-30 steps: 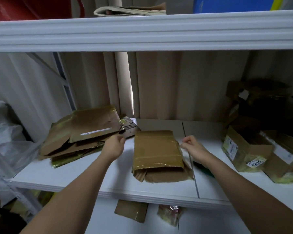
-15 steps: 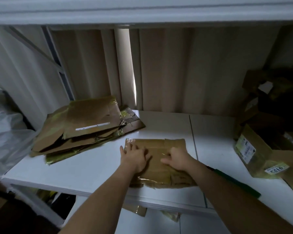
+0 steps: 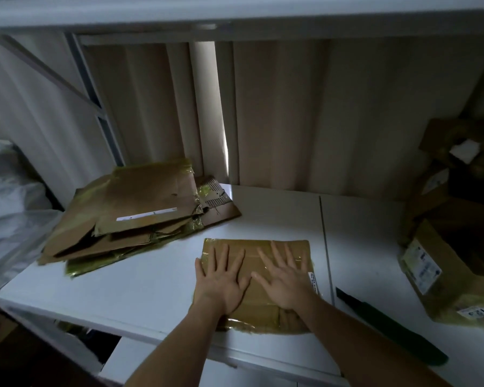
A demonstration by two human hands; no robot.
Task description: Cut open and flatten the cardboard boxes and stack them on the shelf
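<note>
A flattened brown cardboard box (image 3: 263,247) wrapped in shiny tape lies on the white shelf (image 3: 140,283), near its front edge. My left hand (image 3: 222,280) presses flat on its left half, fingers straight and spread. My right hand (image 3: 284,277) presses flat on its right half beside the left one, fingers also spread. A pile of flattened cardboard boxes (image 3: 134,210) lies at the back left of the shelf, apart from the box under my hands.
A dark green cutter (image 3: 389,325) lies on the shelf right of my right arm. Several uncut labelled boxes (image 3: 442,275) crowd the shelf's right end. White plastic bags (image 3: 9,208) sit beyond the left edge. Another shelf board (image 3: 235,12) hangs overhead.
Both hands came down from the flattened box's sides onto its top, and their fingers have spread out flat. The box now lies flatter, and my view has tilted downward and closer.
</note>
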